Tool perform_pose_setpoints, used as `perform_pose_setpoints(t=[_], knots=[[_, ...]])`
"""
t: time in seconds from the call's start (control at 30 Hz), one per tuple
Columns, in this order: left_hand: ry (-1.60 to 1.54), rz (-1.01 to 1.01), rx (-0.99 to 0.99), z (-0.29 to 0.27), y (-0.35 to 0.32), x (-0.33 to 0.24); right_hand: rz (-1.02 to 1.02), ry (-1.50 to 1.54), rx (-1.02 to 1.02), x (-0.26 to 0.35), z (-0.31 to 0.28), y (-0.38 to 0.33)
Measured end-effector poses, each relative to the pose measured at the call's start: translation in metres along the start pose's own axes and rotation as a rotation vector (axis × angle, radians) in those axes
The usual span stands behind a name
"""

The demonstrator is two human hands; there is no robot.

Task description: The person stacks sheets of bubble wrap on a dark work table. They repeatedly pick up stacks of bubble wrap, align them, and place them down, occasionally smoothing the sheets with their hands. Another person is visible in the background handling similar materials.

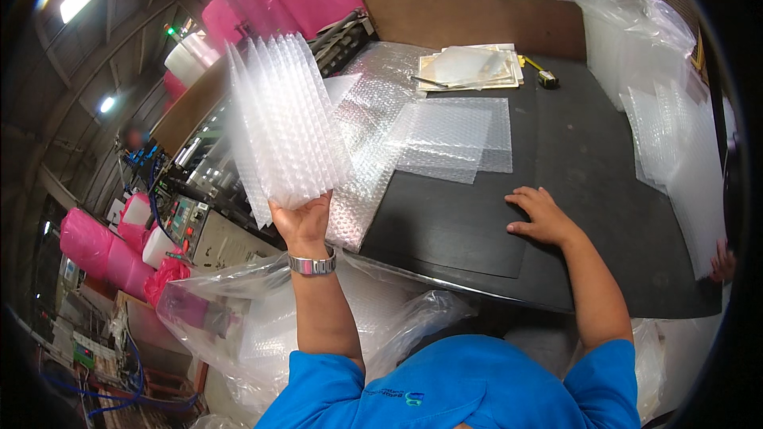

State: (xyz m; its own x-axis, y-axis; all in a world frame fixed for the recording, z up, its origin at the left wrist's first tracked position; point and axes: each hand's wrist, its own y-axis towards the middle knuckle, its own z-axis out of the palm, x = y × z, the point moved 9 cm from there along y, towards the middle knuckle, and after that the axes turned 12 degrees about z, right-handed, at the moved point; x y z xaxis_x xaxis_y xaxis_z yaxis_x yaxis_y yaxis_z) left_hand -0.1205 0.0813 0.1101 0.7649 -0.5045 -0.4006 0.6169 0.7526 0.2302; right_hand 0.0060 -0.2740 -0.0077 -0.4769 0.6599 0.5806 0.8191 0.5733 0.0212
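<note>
My left hand [302, 221], with a metal watch on the wrist, grips a fanned stack of clear bubble wrap bags [290, 127] by its lower edge. The stack stands upright above the table's left side, its sheets spread apart. Over the black table top [445, 222] my right hand [542, 216] is stretched out with fingers apart and nothing in it. A few flat bubble wrap pieces [453, 139] lie beyond it, overlapping one another. Under the raised stack, a long sheet of bubble wrap [362, 151] covers the table's left part.
Papers [469, 67] with a pen and a yellow-black tape measure [547, 79] lie at the back. On the right stands a plastic bag of bubble wrap sheets [636, 40], near another person's hand [722, 262]. A large clear bag [262, 310] hangs below the front edge. Machinery [191, 226] stands left.
</note>
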Motion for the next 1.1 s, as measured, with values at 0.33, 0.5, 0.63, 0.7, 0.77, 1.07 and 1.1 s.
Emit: perform_pose_setpoints(t=[0.33,0.5,0.63,0.7,0.77,1.07,1.1], knots=[[-0.100,-0.063,0.030,-0.011,0.007,0.006,0.007,-0.006,0.012,0.000,0.001,0.001],[-0.144,-0.066,0.007,-0.008,0.002,0.007,0.011,-0.018,0.010,-0.002,0.003,0.002],[-0.071,-0.008,0.031,-0.012,-0.001,0.004,0.018,-0.011,0.018,0.000,0.001,0.002],[0.088,0.183,0.035,-0.017,-0.001,-0.006,0.015,-0.011,0.012,-0.001,0.002,0.002],[0.413,0.539,0.000,-0.016,-0.005,-0.027,0.010,-0.016,0.013,0.000,0.002,0.003],[1.467,1.035,0.242,0.000,-0.018,-0.040,0.013,-0.007,0.022,-0.002,0.003,0.002],[1.518,1.058,0.242,-0.001,-0.019,-0.039,0.015,-0.008,0.021,-0.002,0.003,0.002]])
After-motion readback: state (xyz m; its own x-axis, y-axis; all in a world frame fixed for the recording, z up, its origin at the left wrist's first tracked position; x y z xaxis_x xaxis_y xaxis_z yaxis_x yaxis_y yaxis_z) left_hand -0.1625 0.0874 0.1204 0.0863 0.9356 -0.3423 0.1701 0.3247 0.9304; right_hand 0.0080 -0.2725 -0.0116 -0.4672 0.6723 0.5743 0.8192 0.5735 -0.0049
